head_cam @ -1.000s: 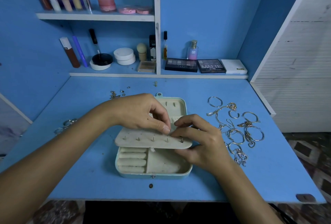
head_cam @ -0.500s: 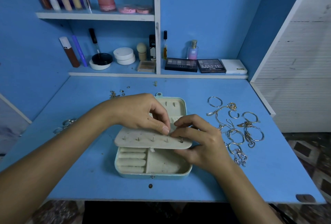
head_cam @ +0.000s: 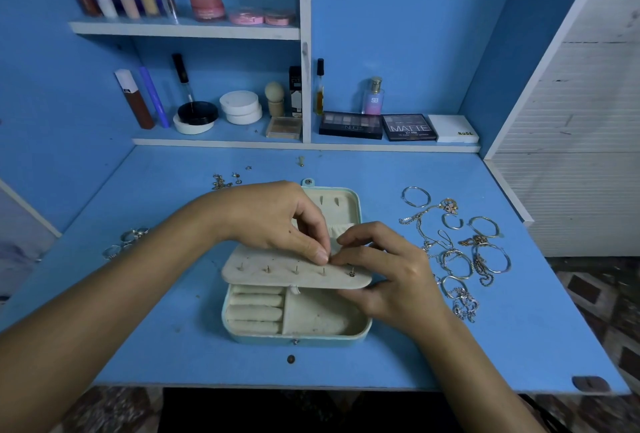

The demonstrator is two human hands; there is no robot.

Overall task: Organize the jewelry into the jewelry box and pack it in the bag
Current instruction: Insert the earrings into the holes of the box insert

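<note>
A pale blue jewelry box (head_cam: 298, 337) lies open in the middle of the blue desk, cream lined, with ring rolls at its front left. Its cream earring panel (head_cam: 277, 275) is folded up over the tray, with several earring posts poking through. My left hand (head_cam: 273, 221) pinches at the panel's top edge with thumb and forefinger. My right hand (head_cam: 391, 273) holds the panel's right end, thumb under it and fingers curled over the top, fingertips meeting the left hand's. Whether an earring sits between the fingertips is hidden. No bag is in view.
Silver bangles and chains (head_cam: 460, 245) lie spread to the right of the box. Several rings (head_cam: 128, 240) sit at the left, small earrings (head_cam: 225, 179) behind the box. Shelves at the back hold cosmetics and palettes (head_cam: 377, 126). A white cabinet (head_cam: 581, 121) stands on the right.
</note>
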